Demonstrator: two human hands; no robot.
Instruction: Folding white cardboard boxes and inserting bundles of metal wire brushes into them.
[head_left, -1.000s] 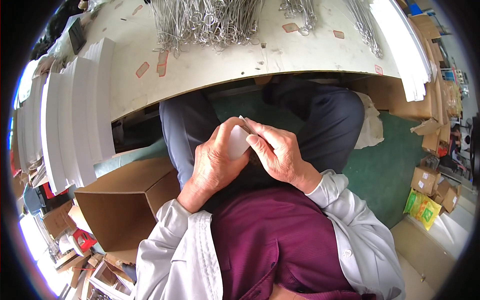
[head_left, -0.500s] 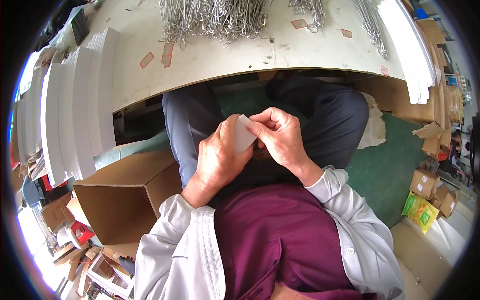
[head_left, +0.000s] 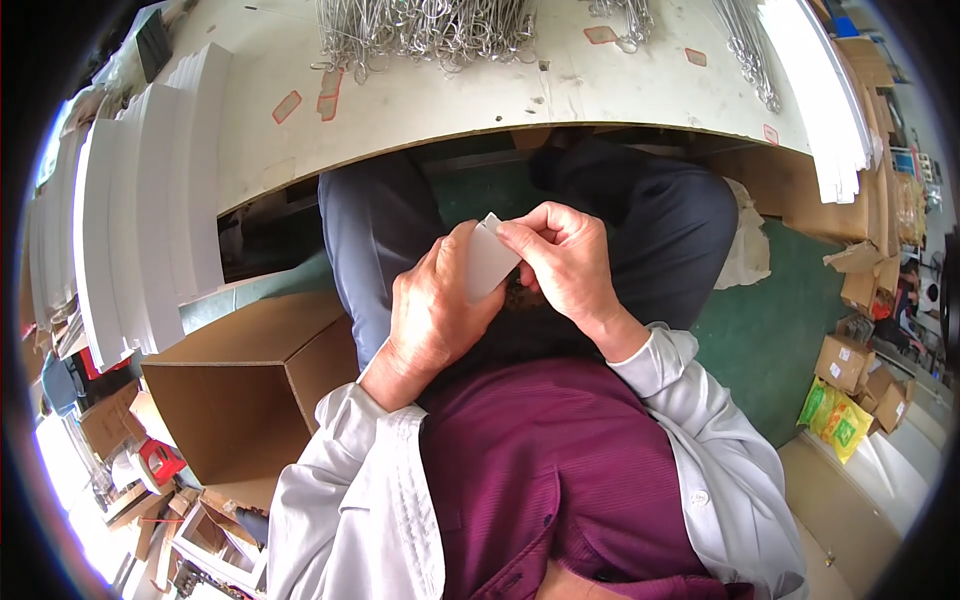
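Above my lap, my left hand (head_left: pixel 437 305) is closed around a small flat white piece with straight edges, like a card or a stack of labels (head_left: pixel 490 262). Its fingers wrap behind the piece, so its thickness is hidden. My right hand (head_left: pixel 567 262) pinches the upper right corner of this white piece between thumb and forefinger. A small flap stands up at the top corner, beside the right thumb. Whether the flap is a separate sheet, I cannot tell.
Ahead, a pale table (head_left: pixel 420 110) bears a heap of thin looped metal wires (head_left: pixel 430 30) and small red-edged tags (head_left: pixel 287 106). White panels (head_left: pixel 140 200) stand at the left. An open cardboard box (head_left: pixel 240 400) sits by my left leg. Cartons (head_left: pixel 843 362) lie at the right.
The white piece has tilted slightly in my hands, and the flap at its top corner stands up more. My right hand has shifted a little upward.
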